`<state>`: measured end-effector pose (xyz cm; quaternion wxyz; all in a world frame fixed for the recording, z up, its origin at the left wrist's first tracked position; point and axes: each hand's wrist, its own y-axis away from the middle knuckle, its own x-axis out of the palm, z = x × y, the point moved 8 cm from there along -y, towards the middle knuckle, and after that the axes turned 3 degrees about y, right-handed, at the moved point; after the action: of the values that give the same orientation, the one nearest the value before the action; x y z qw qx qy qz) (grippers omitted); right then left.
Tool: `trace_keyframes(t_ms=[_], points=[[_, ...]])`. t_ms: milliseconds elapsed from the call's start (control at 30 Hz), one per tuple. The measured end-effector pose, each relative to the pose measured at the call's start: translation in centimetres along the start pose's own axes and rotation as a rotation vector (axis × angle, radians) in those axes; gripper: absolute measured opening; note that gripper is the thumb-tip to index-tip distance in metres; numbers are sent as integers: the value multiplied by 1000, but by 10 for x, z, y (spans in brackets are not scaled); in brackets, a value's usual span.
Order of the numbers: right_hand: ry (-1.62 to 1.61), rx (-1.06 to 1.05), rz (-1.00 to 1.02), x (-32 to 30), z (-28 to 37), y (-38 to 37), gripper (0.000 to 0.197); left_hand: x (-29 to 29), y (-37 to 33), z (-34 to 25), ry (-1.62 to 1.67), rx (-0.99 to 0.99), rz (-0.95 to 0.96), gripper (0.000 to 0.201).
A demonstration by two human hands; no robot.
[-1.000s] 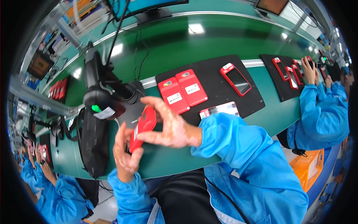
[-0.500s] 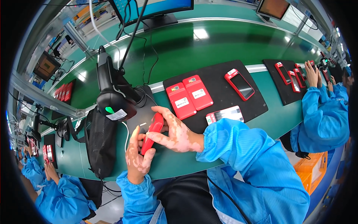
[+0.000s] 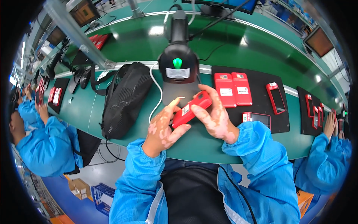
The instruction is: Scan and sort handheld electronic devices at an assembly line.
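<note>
- On the floor at far left, an open cardboard box (image 3: 79,188); its contents are too small to make out.
- Next to it, a blue plastic crate (image 3: 102,198) with slatted walls; the angle does not show what, if anything, it holds.
- On the green workbench (image 3: 201,149), a black mesh bag (image 3: 128,99) lies slantwise, probably set aside to leave the middle open; what is inside is hidden.
- The left hand (image 3: 162,130) is closed partway around the lower end of a red handheld device (image 3: 186,115), thumb on the near side, fingers behind, seemingly to steady it.
- The barcode scanner (image 3: 179,54) stands beyond the hands, facing the person, its mount presumably there to leave both hands free.
- The device is in the air above the bench's near part, tilted, labelled back up; gripping by edges and ends seems to leave the label visible.
- The right hand (image 3: 220,121) is curled partway around its upper end, thumb nearest, fingers beyond.
- On a black mat (image 3: 259,80), likely there as padding, two labelled handhelds (image 3: 225,99) lie back-up side by side; two screen-up handhelds (image 3: 276,99) lie apart.
- At lower right, an orange bin (image 3: 305,201) is mostly covered; its contents cannot be told.
</note>
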<state>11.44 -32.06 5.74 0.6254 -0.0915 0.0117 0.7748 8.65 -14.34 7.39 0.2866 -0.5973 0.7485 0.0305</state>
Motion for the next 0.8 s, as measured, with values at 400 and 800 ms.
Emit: trace_keyframes(t_ms=[400,800], points=[[-111,26,34,5,-5,-2,76,0,3,6,-42,-1,6,76],[-121,56,34,3,-2,-1,77,-2,2,1,-62,79,-20,77]])
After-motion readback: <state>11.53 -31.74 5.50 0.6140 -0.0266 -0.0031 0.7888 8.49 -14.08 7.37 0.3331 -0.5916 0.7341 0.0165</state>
